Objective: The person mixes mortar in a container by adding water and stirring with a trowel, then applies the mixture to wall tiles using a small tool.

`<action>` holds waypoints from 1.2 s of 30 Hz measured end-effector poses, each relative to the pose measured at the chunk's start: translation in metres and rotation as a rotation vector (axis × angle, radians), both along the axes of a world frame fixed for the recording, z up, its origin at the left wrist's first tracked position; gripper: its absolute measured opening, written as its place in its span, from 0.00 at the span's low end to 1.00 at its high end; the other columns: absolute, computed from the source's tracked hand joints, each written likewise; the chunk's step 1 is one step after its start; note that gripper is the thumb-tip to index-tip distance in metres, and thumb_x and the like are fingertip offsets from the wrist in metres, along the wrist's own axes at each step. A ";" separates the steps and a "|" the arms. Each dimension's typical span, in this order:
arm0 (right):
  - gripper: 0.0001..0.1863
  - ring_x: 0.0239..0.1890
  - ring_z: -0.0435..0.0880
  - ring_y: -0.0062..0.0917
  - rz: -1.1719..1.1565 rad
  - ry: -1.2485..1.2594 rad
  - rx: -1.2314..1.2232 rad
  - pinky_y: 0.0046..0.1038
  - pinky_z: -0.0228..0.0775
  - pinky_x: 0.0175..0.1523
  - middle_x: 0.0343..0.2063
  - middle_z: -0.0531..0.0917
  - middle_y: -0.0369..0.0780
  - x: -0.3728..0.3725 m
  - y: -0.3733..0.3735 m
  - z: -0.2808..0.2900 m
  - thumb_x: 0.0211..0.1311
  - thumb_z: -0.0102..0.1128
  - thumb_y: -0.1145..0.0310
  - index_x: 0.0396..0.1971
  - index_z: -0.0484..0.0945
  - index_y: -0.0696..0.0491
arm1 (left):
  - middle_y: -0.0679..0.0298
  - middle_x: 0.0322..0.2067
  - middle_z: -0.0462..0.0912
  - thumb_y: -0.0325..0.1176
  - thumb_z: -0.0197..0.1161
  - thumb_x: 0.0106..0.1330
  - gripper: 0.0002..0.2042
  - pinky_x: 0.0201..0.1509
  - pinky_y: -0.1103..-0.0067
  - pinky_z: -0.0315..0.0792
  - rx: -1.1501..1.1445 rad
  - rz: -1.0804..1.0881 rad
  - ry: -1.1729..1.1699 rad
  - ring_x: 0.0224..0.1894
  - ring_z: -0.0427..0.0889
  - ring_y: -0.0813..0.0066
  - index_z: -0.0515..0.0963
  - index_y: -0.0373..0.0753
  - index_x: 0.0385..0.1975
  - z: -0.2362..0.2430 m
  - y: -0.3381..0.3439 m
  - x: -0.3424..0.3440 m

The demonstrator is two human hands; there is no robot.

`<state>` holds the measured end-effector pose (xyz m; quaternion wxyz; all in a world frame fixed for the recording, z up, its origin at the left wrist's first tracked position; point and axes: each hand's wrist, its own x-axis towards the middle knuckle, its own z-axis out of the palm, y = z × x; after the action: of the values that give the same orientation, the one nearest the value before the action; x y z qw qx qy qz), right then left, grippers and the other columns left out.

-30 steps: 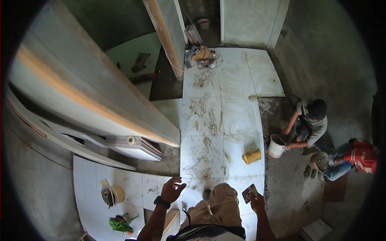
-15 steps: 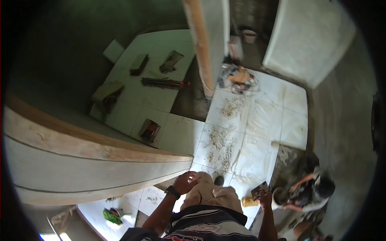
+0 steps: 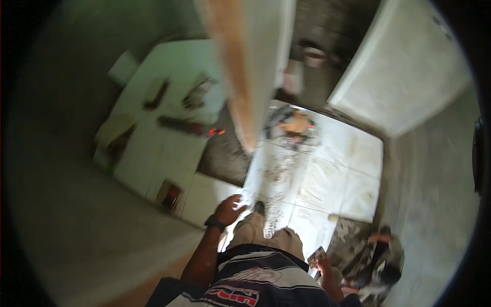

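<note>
My left hand (image 3: 229, 210) hangs empty in front of my body, fingers apart, beside my left leg, above the white tiled floor. My right hand (image 3: 323, 264) is closed on a small flat rectangular tool (image 3: 315, 257), stained with dark mortar, low on my right side. My trousers and one dark shoe (image 3: 259, 207) show below me on dirty white tiles (image 3: 315, 182). The picture is smeared by motion.
A wooden-edged column (image 3: 240, 106) stands ahead. Tools and machinery (image 3: 294, 122) lie on the tiles beyond. A tiled room at left holds a long tool (image 3: 184, 125) and several items. A co-worker (image 3: 384, 261) crouches at right. A bucket (image 3: 313, 56) stands in the doorway behind.
My view has swung to the left and I have moved forward, nearer the column and left room. The co-worker now appears lower right. My right hand still grips the flat tool.
</note>
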<state>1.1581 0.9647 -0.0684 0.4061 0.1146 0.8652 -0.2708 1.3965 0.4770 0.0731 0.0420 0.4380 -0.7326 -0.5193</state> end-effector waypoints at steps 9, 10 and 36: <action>0.08 0.25 0.82 0.29 -0.479 -0.045 -0.159 0.32 0.77 0.26 0.27 0.82 0.41 -0.058 -0.125 0.033 0.56 0.58 0.72 0.34 0.78 0.58 | 0.52 0.45 0.80 0.42 0.69 0.56 0.26 0.44 0.71 0.76 -0.106 -0.347 0.029 0.39 0.82 0.62 0.73 0.35 0.52 0.034 -0.158 -0.198; 0.08 0.25 0.83 0.29 -0.416 -0.053 -0.119 0.32 0.76 0.26 0.25 0.82 0.41 -0.068 -0.133 0.023 0.55 0.58 0.72 0.33 0.79 0.59 | 0.52 0.45 0.80 0.42 0.69 0.56 0.26 0.44 0.71 0.76 -0.105 -0.353 -0.012 0.39 0.82 0.62 0.73 0.35 0.52 0.031 -0.166 -0.226; 0.15 0.30 0.79 0.25 -0.047 0.665 -0.252 0.31 0.69 0.37 0.27 0.83 0.42 -0.660 -0.490 0.103 0.62 0.52 0.62 0.35 0.78 0.60 | 0.56 0.42 0.81 0.34 0.68 0.57 0.21 0.43 0.75 0.76 -0.212 -0.273 0.183 0.39 0.82 0.69 0.75 0.33 0.49 -0.014 -0.483 -0.741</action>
<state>0.4985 0.4750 0.0344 0.1068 -0.0108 0.9071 -0.4070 0.6558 -0.0058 0.0587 0.0834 0.2786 -0.8291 -0.4775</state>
